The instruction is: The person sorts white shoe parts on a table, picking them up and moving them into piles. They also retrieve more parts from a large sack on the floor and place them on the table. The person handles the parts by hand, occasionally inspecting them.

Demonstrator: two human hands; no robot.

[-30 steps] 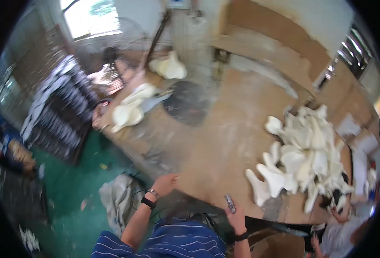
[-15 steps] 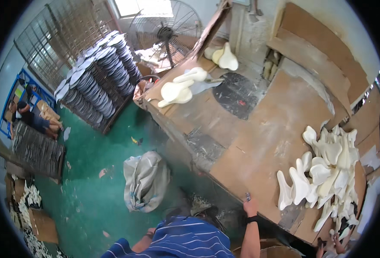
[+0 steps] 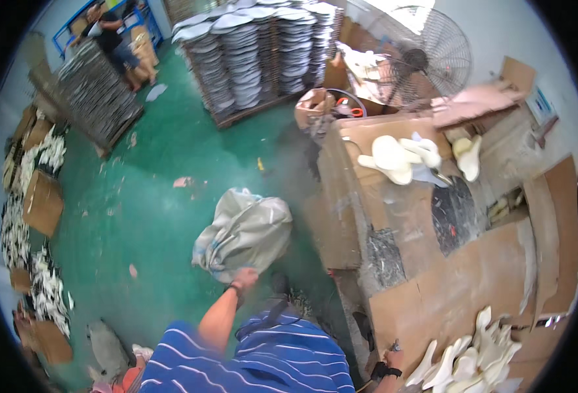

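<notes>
A pale woven sack [image 3: 250, 226] stands on the green floor in front of me. My left hand [image 3: 244, 278] reaches down to its near edge, with the fingers closed on the fabric there, though they are slightly blurred. At the bench's near edge is my right hand [image 3: 394, 359], wearing a dark wristband and closed around a small grey metal object [image 3: 397, 345] whose kind I cannot make out. Beside that hand lies a heap of cream-coloured, saddle-shaped pieces [image 3: 469, 360], cut off by the view's lower rim.
The bench is covered with cardboard [image 3: 456, 285]. More cream pieces [image 3: 394, 157] lie at its far end, near a large fan [image 3: 415, 60]. Stacked grey sheets [image 3: 240, 56] stand on a pallet. A person [image 3: 112, 42] is at the far left. Boxes and scraps [image 3: 43, 203] line the left side.
The view has turned left, so the bench sits further right. My left hand has come forward from beside my body to the sack. My right hand stays at the bench edge with the metal object.
</notes>
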